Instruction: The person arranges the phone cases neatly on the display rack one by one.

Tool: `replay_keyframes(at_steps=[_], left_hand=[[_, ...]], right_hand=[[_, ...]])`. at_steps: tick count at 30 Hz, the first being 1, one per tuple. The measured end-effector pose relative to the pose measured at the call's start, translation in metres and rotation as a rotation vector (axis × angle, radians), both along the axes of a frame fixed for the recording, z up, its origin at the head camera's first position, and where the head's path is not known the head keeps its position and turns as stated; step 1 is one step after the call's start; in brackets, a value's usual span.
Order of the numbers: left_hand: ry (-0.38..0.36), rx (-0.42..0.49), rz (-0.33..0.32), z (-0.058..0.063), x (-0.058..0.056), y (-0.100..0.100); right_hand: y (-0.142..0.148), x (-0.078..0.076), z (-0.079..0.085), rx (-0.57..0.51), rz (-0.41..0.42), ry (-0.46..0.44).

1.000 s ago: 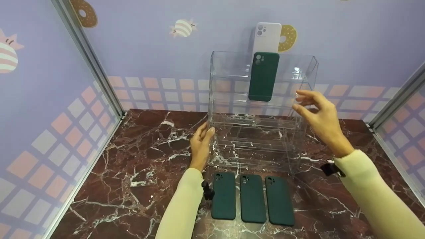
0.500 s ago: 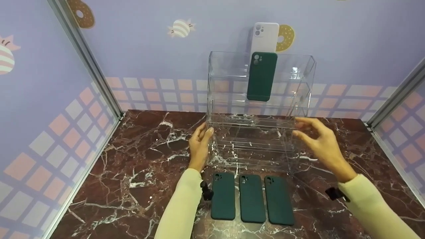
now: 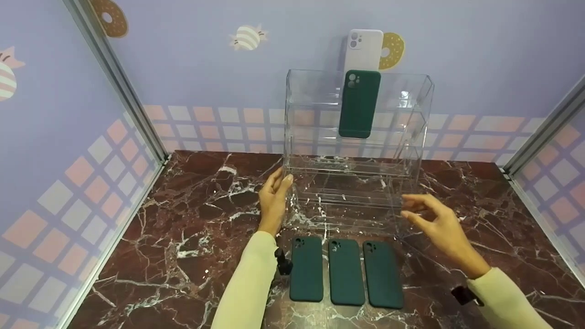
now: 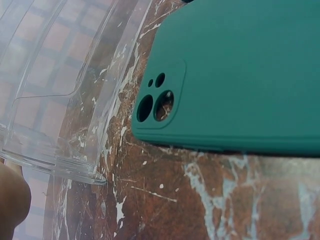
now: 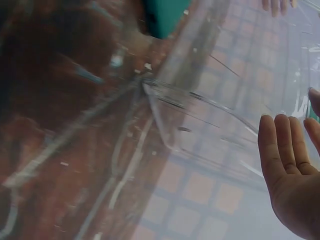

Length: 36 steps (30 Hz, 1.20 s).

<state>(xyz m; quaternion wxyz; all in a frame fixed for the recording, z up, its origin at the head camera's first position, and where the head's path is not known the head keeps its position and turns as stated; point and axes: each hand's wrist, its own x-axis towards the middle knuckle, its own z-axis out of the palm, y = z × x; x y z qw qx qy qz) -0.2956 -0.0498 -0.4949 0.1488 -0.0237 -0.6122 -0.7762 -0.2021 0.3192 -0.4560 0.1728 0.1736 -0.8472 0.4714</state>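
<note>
A clear acrylic tiered display rack (image 3: 352, 171) stands upright on the marbled table. My left hand (image 3: 273, 203) rests against its left side, thumb at the front edge; the left wrist view shows only a bit of that hand (image 4: 11, 200) by the panel. My right hand (image 3: 434, 224) is beside the rack's lower right front corner, thumb and fingers parted with nothing between them. A dark green phone case (image 3: 359, 104) stands in an upper tier, in front of a white phone case (image 3: 364, 52) in the top tier.
Three more green phone cases, a left one (image 3: 306, 269), a middle one (image 3: 346, 273) and a right one (image 3: 383, 275), lie in a row before the rack. A patterned wall (image 3: 196, 59) stands behind, with metal-framed side panels at both sides.
My right hand has moved down along the rack's right side, from the upper tiers to the lower corner. The left hand and the phone cases stay where they were.
</note>
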Motion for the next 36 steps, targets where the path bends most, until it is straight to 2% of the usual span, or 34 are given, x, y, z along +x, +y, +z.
replay_keyframes(at_steps=[8,18,22,28,36], left_hand=[[0.012,0.009,-0.002,0.001,-0.001,0.000],[0.004,-0.004,-0.005,-0.001,-0.001,-0.001],[0.008,-0.003,-0.009,-0.001,-0.002,-0.001],[0.009,-0.022,-0.005,0.000,-0.002,-0.001],[0.025,-0.012,-0.010,0.000,-0.002,-0.001]], right_hand=[[0.001,0.009,-0.021,0.100,-0.027,-0.031],[0.002,0.018,-0.039,0.102,0.015,-0.085],[0.004,0.023,-0.048,0.146,0.027,-0.133],[0.006,0.027,-0.055,0.212,0.085,-0.255],[0.007,0.026,-0.057,0.257,0.174,-0.303]])
